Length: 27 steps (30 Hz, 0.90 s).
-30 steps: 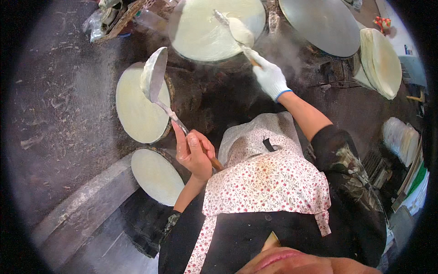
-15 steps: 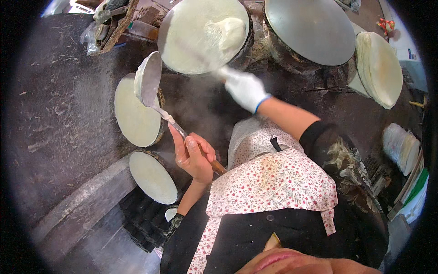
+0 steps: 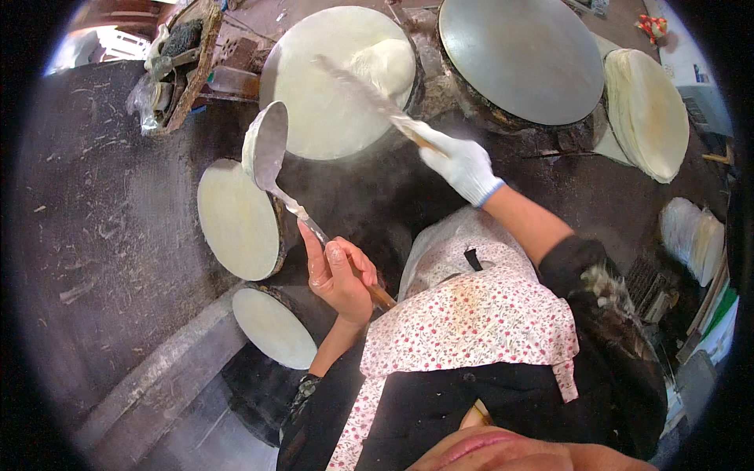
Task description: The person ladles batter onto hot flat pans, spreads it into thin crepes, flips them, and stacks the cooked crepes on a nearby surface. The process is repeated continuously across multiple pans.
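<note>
My left hand (image 3: 343, 281) is bare and closed around the handle of a large metal ladle (image 3: 269, 149), whose batter-smeared bowl is raised at the left. In a white knit glove, my right hand (image 3: 460, 162) grips a long, thin spatula (image 3: 363, 89) coated with pale batter. Its blade reaches over a round griddle (image 3: 314, 133) covered by a layer of batter. A thick lump of batter (image 3: 390, 67) sits at the right side of that layer, just beyond the blade. Light steam hangs in front of the griddle.
Right of it stands a bare grey griddle (image 3: 522, 59), then a stack of thin round flatbreads (image 3: 648, 114). Two smaller covered rounds, an upper one (image 3: 238, 220) and a lower one (image 3: 273, 328), are at the left. A cluttered tray (image 3: 177, 67) lies far left; a wrapped stack (image 3: 691, 238) is right.
My right hand has moved right and nearer to me, drawing the spatula back across the griddle. The ladle stays in my left hand; the whole view has shifted slightly.
</note>
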### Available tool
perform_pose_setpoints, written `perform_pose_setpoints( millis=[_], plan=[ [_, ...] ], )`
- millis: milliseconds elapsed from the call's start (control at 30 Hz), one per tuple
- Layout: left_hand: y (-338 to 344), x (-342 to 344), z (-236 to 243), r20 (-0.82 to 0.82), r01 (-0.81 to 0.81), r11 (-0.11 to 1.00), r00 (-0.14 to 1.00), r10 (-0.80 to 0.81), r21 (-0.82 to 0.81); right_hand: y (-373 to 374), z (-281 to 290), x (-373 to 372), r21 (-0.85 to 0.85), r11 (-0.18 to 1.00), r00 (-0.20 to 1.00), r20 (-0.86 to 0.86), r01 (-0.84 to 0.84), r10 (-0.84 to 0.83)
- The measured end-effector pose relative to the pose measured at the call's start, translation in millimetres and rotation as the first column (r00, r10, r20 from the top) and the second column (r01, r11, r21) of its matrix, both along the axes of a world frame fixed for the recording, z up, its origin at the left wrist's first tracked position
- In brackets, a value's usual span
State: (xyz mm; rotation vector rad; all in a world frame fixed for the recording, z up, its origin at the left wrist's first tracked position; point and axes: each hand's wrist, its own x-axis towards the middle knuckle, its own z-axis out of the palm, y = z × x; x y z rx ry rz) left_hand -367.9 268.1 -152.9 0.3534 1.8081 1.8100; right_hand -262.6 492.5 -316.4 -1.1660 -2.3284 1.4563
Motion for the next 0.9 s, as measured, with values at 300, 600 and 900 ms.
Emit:
perform_pose_setpoints(
  millis=[300, 600, 900],
  plan=[
    [-4, -12, 0, 0.045, 0.033, 0.995, 0.999, -0.029, -0.09, 1, -17, -39, -0.265, 0.961, 0.932, -0.323, 0.078, -0.165],
    [26, -74, -5, 0.161, 0.046, 0.993, 0.987, -0.028, -0.111, 72, -3, -75, -0.089, 0.996, 0.992, -0.129, 0.001, -0.012],
    [75, -103, -34, 0.574, -0.055, 0.995, 0.819, -0.006, 0.088, 55, 4, 6, 0.009, 0.987, 0.969, -0.196, 0.158, -0.154]
  ],
)
